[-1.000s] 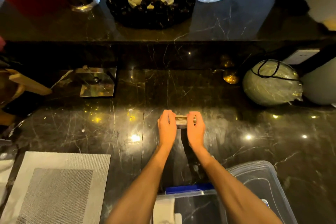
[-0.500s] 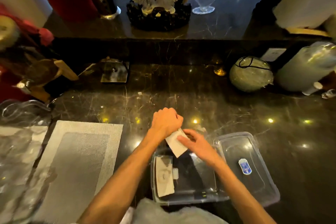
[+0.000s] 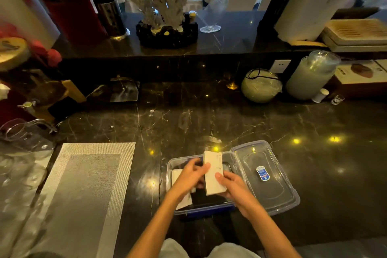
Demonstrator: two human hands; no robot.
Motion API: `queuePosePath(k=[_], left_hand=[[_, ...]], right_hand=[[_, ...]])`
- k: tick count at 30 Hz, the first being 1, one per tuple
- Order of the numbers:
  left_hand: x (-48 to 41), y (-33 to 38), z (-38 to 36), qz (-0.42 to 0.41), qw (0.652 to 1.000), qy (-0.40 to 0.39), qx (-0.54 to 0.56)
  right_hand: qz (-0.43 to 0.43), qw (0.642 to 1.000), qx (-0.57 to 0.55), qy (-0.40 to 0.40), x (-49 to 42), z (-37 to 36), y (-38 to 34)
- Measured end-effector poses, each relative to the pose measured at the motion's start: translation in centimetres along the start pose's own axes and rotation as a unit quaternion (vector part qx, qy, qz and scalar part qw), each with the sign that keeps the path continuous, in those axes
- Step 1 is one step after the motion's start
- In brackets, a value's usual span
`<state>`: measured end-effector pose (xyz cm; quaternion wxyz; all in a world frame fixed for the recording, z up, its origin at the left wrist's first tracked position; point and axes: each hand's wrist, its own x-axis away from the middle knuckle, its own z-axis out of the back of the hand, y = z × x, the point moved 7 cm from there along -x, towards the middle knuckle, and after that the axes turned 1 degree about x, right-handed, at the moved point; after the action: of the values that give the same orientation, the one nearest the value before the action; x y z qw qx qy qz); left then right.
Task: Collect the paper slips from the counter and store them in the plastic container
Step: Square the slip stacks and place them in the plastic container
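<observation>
a white stack of paper slips (image 3: 214,173) was held over the clear plastic container (image 3: 170,166) near the counter's front edge, pinched between both hands: the left hand (image 3: 189,179) closed on its left edge, the right hand (image 3: 233,185) closed on its lower right side. the hands hid most of the container's inside; a further white paper (image 3: 175,174) showed at its left end, partly covered. the clear lid with a blue sticker (image 3: 265,176) lay just right of it, touching. the dark marble counter (image 3: 188,119) beyond lay open. a grey woven placemat (image 3: 83,190) lay well left, cut off below.
</observation>
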<state>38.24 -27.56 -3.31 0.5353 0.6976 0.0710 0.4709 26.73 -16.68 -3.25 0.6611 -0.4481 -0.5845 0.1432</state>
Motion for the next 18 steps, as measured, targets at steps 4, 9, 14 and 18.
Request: queuePosePath(k=[4,9,14,18], left_hand=[[0.1,-2.0,-1.1,0.008,0.997,0.051,0.051],[-0.4,-2.2,-1.5,0.024,0.995,0.087,0.044],[-1.5,-2.6,-2.6,0.051,0.992,0.111,0.042],[-2.9,-4.3,-4.4,0.094,0.993,0.077,-0.007]], right_hand=[[-0.018,1.000,0.025,0.005,0.1,-0.4,0.3],[-0.033,0.997,0.064,-0.019,0.2,-0.1,-0.5],[0.025,0.994,0.088,0.059,-0.4,3.4,-2.3],[0.104,0.961,0.133,0.220,-0.4,7.8,-2.7]])
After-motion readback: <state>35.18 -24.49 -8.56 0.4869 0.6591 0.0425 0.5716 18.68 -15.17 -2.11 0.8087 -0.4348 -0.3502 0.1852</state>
